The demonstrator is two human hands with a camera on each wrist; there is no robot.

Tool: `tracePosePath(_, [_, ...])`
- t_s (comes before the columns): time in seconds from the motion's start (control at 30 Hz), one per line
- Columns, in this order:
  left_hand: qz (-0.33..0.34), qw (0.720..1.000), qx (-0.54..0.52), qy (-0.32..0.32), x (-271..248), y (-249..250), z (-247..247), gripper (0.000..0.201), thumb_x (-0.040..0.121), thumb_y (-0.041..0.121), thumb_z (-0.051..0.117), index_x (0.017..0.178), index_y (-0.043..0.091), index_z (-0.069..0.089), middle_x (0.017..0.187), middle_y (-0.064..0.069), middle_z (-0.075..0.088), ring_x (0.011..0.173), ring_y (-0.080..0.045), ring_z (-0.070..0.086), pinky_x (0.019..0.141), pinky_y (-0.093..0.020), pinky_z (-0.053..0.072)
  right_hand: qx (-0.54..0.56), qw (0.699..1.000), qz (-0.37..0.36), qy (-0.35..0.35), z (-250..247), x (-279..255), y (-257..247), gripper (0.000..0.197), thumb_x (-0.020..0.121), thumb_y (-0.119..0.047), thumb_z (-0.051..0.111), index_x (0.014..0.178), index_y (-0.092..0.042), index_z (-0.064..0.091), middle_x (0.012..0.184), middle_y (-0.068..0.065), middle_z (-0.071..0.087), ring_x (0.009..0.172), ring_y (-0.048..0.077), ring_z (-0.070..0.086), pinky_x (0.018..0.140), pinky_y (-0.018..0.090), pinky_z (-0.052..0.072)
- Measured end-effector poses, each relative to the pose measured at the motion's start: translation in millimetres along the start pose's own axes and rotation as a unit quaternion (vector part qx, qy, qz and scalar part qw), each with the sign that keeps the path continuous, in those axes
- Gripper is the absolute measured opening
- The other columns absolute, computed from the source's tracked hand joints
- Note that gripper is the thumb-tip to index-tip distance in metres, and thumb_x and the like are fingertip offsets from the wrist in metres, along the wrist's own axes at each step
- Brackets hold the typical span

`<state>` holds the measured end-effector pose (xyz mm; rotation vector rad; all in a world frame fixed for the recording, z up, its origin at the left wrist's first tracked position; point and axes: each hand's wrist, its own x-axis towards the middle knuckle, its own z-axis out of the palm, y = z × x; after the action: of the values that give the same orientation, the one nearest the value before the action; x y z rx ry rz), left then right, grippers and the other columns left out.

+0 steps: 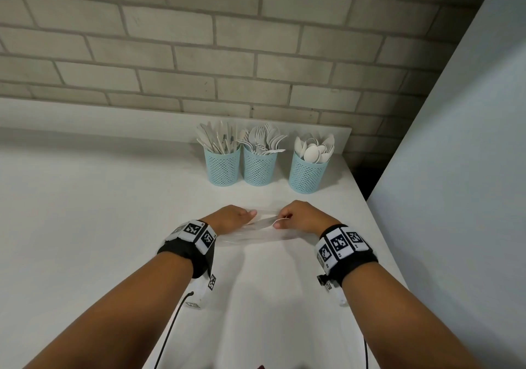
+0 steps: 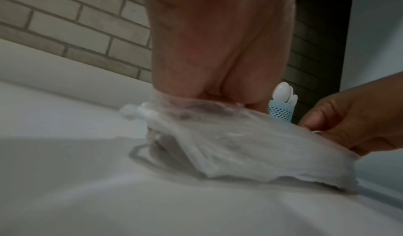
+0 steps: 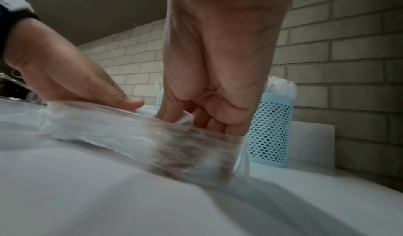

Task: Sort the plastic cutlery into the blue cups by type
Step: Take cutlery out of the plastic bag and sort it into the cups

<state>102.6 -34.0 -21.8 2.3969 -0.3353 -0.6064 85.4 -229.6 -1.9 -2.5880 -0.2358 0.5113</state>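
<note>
Centrally in the head view, three blue mesh cups stand in a row near the far edge of the white table, just below the brick wall. The left cup holds knives, the middle cup holds forks, and these two stand touching or nearly so. The right cup holds spoons and sits a little apart, close to the table's right edge, where a pale panel rises along the right of the frame.

Lower down, at mid-frame, a clear plastic bag lies on the table between the hands, well short of the cups. The left hand pinches the bag's left end with curled fingers; in the left wrist view the film bunches under that hand. The right hand has fingers curled at the bag's right end, and in the right wrist view it grips the film together with a white piece that may be cutlery; its type cannot be told.

Bare tabletop spreads wide across the left of the frame and below the hands. Both wrists wear black bands with printed markers.
</note>
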Motion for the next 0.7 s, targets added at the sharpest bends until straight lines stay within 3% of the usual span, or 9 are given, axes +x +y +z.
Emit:
tracePosePath(0.13, [-0.001, 1.0, -0.002, 0.004, 2, -6, -1, 0.031, 0.091, 0.029, 0.057, 0.062, 0.02, 0.051, 0.064, 0.007, 0.047, 0.062, -0.005, 0.041, 0.057, -0.015, 0.032, 0.045, 0.999, 0.011, 0.006, -3, 1, 6, 0.037, 0.087, -0.029, 0.063, 0.058, -0.012, 0.05, 0.061, -0.001, 0.043, 0.058, 0.009, 0.037, 0.056, 0.023, 0.027])
tracePosePath(0.23, [0.004, 1.0, 0.02, 0.003, 2, -7, -4, 0.018, 0.089, 0.024, 0.062, 0.072, 0.017, 0.056, 0.069, 0.009, 0.05, 0.07, -0.008, 0.046, 0.059, -0.011, 0.034, 0.102, 0.994, 0.012, 0.02, -6, 0, 12, 0.03, 0.088, -0.028, 0.062, 0.072, -0.004, 0.058, 0.07, 0.002, 0.052, 0.066, 0.012, 0.044, 0.061, 0.022, 0.031])
tracePosePath(0.37, [0.0, 1.0, 0.007, 0.007, 0, -8, -6, 0.014, 0.087, 0.021, 0.063, 0.076, 0.015, 0.058, 0.073, 0.006, 0.052, 0.075, -0.011, 0.047, 0.06, -0.014, 0.036, 0.162, 0.986, 0.021, 0.027, -8, 0, 14, 0.024, 0.088, -0.031, 0.063, 0.091, -0.007, 0.066, 0.085, 0.004, 0.063, 0.08, 0.016, 0.057, 0.077, 0.025, 0.04])
tracePosePath(0.5, [0.015, 0.996, 0.083, 0.03, -1, -3, -5, 0.03, 0.084, 0.016, 0.063, 0.065, 0.022, 0.04, 0.072, 0.011, 0.043, 0.08, -0.014, 0.044, 0.055, -0.013, 0.029, 0.134, 0.99, 0.04, 0.016, -8, -3, 6, 0.03, 0.086, -0.034, 0.064, 0.111, -0.017, 0.064, 0.115, -0.006, 0.059, 0.11, 0.012, 0.053, 0.091, 0.023, 0.034])
tracePosePath(0.6, [0.031, 0.991, 0.126, 0.039, 0, 2, -3, 0.032, 0.084, 0.011, 0.059, 0.065, 0.023, 0.036, 0.074, 0.009, 0.043, 0.083, -0.016, 0.043, 0.055, -0.016, 0.03, 0.113, 0.992, 0.058, 0.011, -7, -2, 1, 0.032, 0.086, -0.035, 0.064, 0.114, -0.018, 0.061, 0.132, -0.005, 0.051, 0.122, 0.014, 0.046, 0.096, 0.024, 0.03])
tracePosePath(0.7, [0.046, 0.989, 0.13, 0.047, -1, 4, 0, 0.017, 0.088, 0.013, 0.053, 0.075, 0.015, 0.044, 0.091, -0.007, 0.058, 0.083, -0.018, 0.045, 0.068, -0.023, 0.032, 0.084, 0.995, 0.048, 0.006, -7, -2, -3, 0.024, 0.088, -0.035, 0.061, 0.105, -0.018, 0.062, 0.121, -0.004, 0.054, 0.114, 0.016, 0.049, 0.093, 0.025, 0.032])
